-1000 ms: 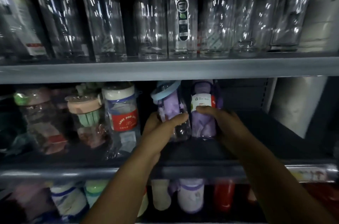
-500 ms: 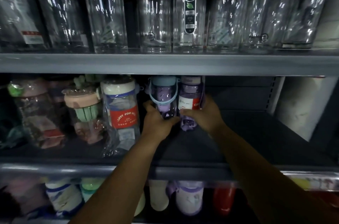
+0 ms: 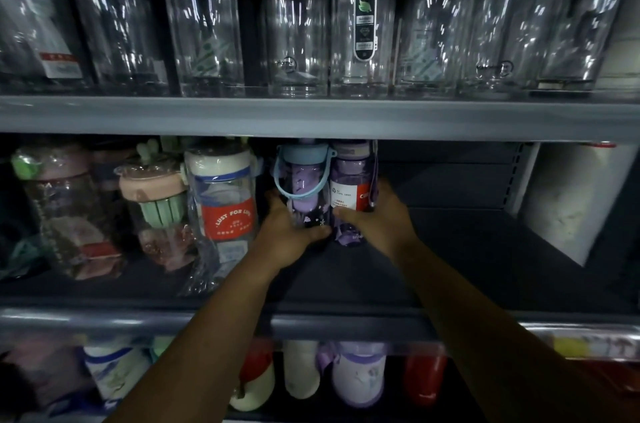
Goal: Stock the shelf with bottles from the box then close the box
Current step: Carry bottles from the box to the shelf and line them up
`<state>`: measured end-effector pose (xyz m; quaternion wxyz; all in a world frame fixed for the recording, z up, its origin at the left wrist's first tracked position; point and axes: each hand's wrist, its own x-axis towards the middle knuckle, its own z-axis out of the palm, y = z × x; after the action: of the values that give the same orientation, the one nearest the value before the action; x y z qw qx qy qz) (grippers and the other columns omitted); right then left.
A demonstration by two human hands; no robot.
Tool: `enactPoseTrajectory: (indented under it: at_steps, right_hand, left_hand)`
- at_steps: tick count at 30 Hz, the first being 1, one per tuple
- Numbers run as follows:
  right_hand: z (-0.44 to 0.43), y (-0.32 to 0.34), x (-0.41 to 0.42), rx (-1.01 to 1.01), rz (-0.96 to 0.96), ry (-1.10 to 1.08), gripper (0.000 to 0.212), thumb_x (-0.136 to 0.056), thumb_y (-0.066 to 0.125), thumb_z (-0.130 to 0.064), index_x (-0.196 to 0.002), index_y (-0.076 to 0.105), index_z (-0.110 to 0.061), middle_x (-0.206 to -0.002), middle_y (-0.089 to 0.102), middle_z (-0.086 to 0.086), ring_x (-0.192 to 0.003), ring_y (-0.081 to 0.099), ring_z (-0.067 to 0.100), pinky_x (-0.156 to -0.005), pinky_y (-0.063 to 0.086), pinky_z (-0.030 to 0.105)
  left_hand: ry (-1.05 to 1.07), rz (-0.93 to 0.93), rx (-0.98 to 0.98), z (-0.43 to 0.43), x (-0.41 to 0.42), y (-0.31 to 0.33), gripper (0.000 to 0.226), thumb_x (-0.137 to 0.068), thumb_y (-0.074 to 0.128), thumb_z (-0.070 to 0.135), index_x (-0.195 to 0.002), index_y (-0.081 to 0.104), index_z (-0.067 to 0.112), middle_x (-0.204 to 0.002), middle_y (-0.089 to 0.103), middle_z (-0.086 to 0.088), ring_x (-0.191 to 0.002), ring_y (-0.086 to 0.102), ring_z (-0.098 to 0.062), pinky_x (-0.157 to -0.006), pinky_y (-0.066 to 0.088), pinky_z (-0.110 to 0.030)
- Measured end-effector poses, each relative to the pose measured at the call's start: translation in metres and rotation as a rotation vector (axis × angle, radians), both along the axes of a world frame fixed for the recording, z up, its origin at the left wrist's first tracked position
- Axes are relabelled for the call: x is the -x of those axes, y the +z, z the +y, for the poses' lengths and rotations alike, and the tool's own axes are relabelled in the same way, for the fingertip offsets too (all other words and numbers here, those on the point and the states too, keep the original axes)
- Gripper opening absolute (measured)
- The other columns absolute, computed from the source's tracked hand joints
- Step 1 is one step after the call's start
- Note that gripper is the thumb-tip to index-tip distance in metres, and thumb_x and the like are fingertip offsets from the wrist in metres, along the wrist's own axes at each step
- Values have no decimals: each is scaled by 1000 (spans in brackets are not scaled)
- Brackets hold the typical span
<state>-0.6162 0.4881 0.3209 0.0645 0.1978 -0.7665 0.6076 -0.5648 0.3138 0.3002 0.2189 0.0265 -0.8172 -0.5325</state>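
Your left hand (image 3: pixel 287 232) grips the blue-handled bottle (image 3: pixel 304 185) and your right hand (image 3: pixel 379 218) the labelled purple bottle (image 3: pixel 349 177). Both bottles stand upright, touching, straight ahead, deep on the middle shelf (image 3: pixel 450 249).

Looks into tiered grey metal racking under dim light, brightest at 12 o'clock. Shows a pale upper shelf edge (image 3: pixel 207 118) crossing from 9 to 3 o'clock, a dark middle shelf board (image 3: pixel 467 270) at 4 o'clock and its rounded front rail (image 3: pixel 104 320) at 8 o'clock. Backs onto a dark back panel (image 3: pixel 443 173) with a slotted upright (image 3: pixel 516 177) at 2 o'clock. Meets a scuffed white wall (image 3: pixel 571 208) at 3 o'clock. Carries a blurred yellow-and-red label strip (image 3: pixel 588 344) at 4 o'clock.
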Motion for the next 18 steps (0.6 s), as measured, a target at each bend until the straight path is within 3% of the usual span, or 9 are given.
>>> enactPoseTrajectory:
  at_steps: [3, 7, 10, 14, 18]
  right_hand:
    - [-3, 0, -1, 40, -31, 9, 68, -83, 85, -13, -141, 49, -14, -131, 64, 4, -85, 56, -6, -53, 45, 0]
    - [-4, 0, -2, 39, -40, 17, 68, -84, 83, -12, -142, 47, -13, -128, 62, 3, -82, 52, -10, -51, 44, 0]
    - [-2, 2, -4, -1, -22, 1, 67, -85, 82, -11, -142, 46, -12, -129, 63, 5, -79, 55, -9, -50, 45, 2]
    - [3, 3, -11, -46, -13, -30, 66, -86, 80, -7, -141, 45, -11, -114, 59, 0, -60, 62, -9, -47, 46, 5]
    - [8, 4, -17, -89, 3, -63, 65, -86, 80, -7, -141, 44, -11, -115, 58, 0, -62, 62, -7, -48, 45, 4]
  left_hand:
    - [-3, -25, 21, -8, 1, 0, 100, -72, 92, 19, -147, 26, 14, -138, 55, 8, -124, 56, -12, -104, 46, -28]
    - [-11, -35, 33, -15, -2, -2, 110, -69, 94, 26, -151, 22, 20, -139, 52, 13, -126, 54, -10, -111, 44, -35]
    - [24, -35, 47, -10, -6, 0, 108, -72, 92, 25, -151, 19, 17, -135, 51, 13, -123, 53, -10, -105, 43, -28]
    - [93, -32, 92, 2, -7, 6, 95, -77, 88, 17, -144, 22, 8, -124, 52, 10, -111, 53, -8, -85, 40, -17]
    - [136, -59, 119, 8, -7, 7, 91, -79, 86, 17, -143, 23, 6, -122, 50, 9, -110, 52, -10, -81, 37, -14]
